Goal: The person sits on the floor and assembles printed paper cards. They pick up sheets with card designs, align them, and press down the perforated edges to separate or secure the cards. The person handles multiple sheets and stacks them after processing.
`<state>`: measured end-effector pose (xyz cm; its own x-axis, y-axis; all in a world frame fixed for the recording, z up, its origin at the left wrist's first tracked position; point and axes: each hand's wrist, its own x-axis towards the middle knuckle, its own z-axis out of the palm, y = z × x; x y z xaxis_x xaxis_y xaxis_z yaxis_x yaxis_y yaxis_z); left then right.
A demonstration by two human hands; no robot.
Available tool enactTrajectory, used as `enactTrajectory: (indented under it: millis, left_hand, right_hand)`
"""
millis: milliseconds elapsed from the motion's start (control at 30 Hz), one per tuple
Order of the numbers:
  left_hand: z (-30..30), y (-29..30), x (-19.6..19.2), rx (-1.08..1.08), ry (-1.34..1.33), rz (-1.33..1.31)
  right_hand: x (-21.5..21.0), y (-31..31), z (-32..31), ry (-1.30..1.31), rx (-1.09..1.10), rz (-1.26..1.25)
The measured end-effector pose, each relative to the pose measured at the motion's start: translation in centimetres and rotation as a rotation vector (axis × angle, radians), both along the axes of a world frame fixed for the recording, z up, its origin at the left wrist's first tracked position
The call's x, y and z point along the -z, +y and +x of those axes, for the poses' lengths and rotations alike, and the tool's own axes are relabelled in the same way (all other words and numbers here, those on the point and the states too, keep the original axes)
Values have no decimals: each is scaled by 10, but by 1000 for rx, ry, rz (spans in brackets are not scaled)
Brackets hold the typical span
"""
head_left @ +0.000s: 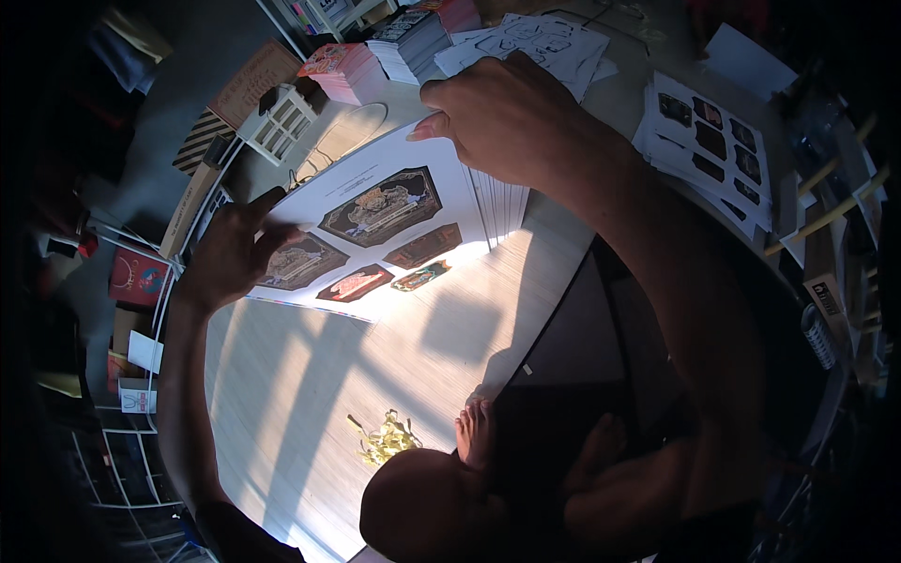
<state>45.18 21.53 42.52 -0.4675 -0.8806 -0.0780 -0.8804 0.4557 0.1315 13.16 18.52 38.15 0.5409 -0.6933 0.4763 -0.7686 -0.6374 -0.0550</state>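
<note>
Over the floor (300,403), arms (657,272) outstretched, both hands (230,246) (516,117) grip a tilted printed sheet (366,230).

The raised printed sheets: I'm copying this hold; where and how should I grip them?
Probably the left edge, left hand from the left, and upper right corner, right hand from the right: the printed sheets are broad, flat and tilted, so support both sides.

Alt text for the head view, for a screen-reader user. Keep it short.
A person's left hand and right hand hold up a tilted white sheet printed with ornate panels, above a sunlit pale wood-grain surface. Yellow strips lie in a clump near a bare foot; paper stacks stand beyond.
</note>
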Motion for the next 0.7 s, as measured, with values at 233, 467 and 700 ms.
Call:
enactTrajectory:
  millis: [233, 467, 700]
  left_hand:
    - [-31, 7, 10, 14, -24, -225]
    - [2, -17, 23, 28, 15, -267]
    - [24, -10, 9, -11, -13, -35]
  right_hand:
    - [5, 19, 25, -38, 333, -225]
    - [13, 5, 27, -66, 193, -183]
    - [14, -12, 39, -115, 125, 28]
